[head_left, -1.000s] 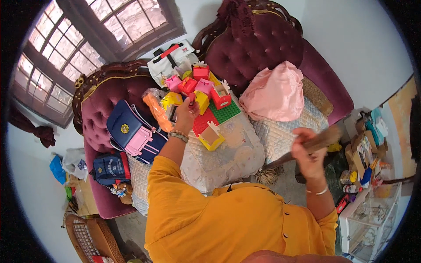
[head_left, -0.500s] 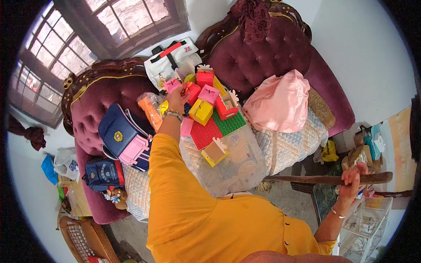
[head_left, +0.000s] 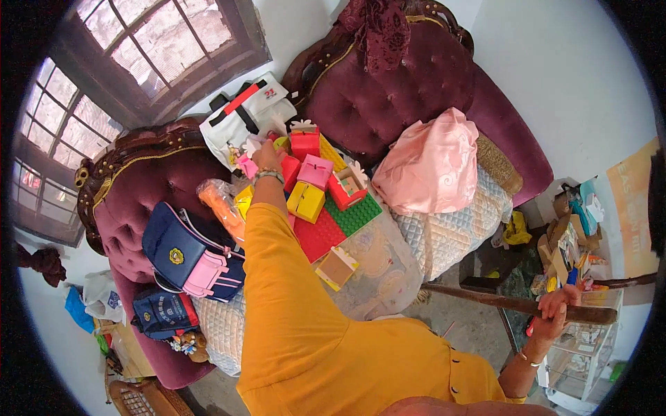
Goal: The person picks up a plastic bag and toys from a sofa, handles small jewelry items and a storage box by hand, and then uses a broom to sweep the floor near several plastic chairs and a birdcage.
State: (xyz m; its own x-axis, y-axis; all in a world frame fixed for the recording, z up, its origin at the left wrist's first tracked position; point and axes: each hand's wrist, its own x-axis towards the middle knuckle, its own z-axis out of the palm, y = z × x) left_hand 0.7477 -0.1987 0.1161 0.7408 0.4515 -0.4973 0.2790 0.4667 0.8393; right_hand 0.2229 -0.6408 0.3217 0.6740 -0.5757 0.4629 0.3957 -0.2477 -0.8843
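Observation:
My left hand [head_left: 268, 155], at the end of a yellow sleeve, reaches far into a heap of toy blocks [head_left: 316, 187] on a quilted cushion [head_left: 444, 236]. It rests among a small pink block [head_left: 247, 167], a red box [head_left: 304, 143] and a yellow block [head_left: 306, 202]. Its fingers are hidden, so I cannot tell whether they grip anything. At the lower right, my right hand [head_left: 555, 310] is closed around a long brown wooden pole [head_left: 485, 298] that lies almost level.
A pink satin bag [head_left: 433, 166] lies on the maroon tufted sofa [head_left: 388, 90]. A navy and pink backpack [head_left: 186, 258] and an orange packet [head_left: 220, 208] sit to the left. Small items crowd a glass shelf unit [head_left: 576, 353] on the right. A barred window [head_left: 125, 62] is behind.
My left arm has stretched further into the toy heap. My right hand has carried the pole from the middle down to the lower right.

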